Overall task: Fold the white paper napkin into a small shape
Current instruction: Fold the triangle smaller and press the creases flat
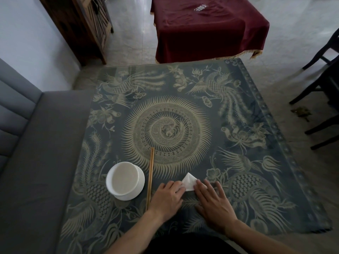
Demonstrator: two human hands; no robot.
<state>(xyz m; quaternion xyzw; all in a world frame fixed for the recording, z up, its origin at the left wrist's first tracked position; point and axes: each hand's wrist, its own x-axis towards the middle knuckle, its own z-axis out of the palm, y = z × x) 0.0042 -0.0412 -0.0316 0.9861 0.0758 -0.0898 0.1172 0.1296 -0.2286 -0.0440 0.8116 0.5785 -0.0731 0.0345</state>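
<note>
The white paper napkin [189, 182] lies on the patterned table near its front edge, folded to a small pointed shape with its tip aimed away from me. My left hand [167, 197] rests palm down at its left side, fingertips on the napkin's left edge. My right hand [212, 200] lies flat at its right side with spread fingers, the fingertips covering the napkin's right corner. Part of the napkin is hidden under both hands.
A white bowl on a white saucer [125, 181] stands left of my left hand. Wooden chopsticks [150, 178] lie lengthwise between bowl and hand. The table [238, 136] has a dark cloth with pale bird patterns. A grey sofa [36, 153] is on the left, dark chairs [322, 99] on the right.
</note>
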